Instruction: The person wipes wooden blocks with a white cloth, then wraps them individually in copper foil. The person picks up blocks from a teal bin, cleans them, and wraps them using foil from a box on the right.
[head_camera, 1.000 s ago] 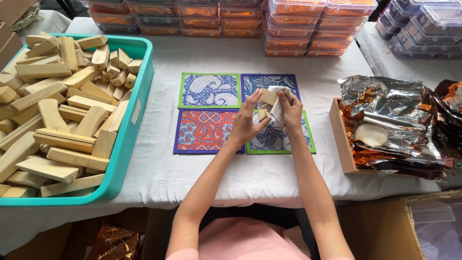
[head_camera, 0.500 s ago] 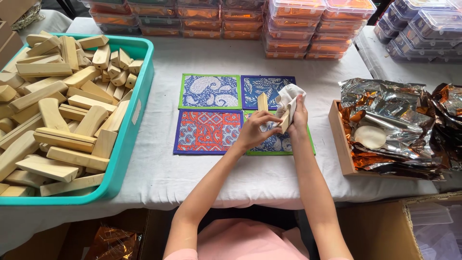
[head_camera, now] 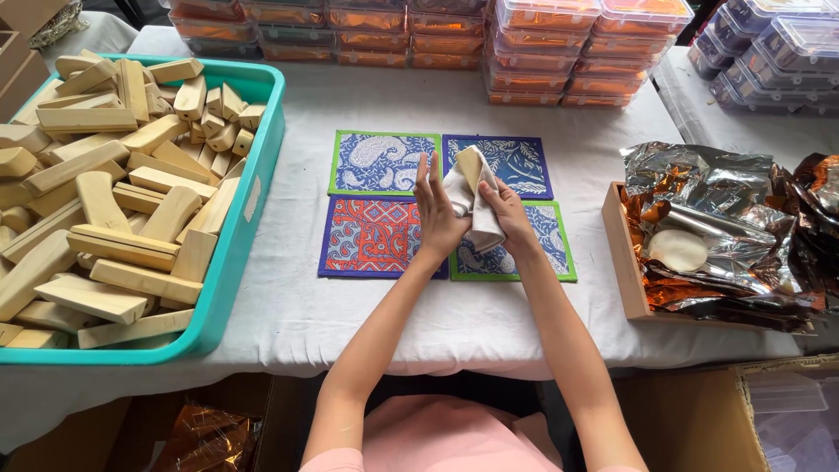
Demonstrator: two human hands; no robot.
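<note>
Between my two hands a pale wooden block (head_camera: 473, 163) stands upright, its top showing above a white cloth (head_camera: 480, 229) wrapped around it. My left hand (head_camera: 436, 217) presses against the block's left side with its fingers stretched upward. My right hand (head_camera: 509, 212) grips the cloth against the block from the right. Both hands hover over four patterned square mats: a green-edged blue one (head_camera: 374, 163), a dark blue one (head_camera: 517, 163), a red one (head_camera: 371, 236) and a green-edged one (head_camera: 549, 249).
A teal bin (head_camera: 250, 210) at the left holds several wooden blocks (head_camera: 122, 247). Stacked clear boxes (head_camera: 542, 52) with orange contents line the far edge. At the right, a wooden tray (head_camera: 622, 253) holds crumpled foil (head_camera: 725, 218) and a white round lump (head_camera: 677, 250). A cardboard box (head_camera: 699, 419) sits at the lower right.
My hands have moved slightly left and closer together. The cloth, which hung loose in my right hand, is now wrapped around the block.
</note>
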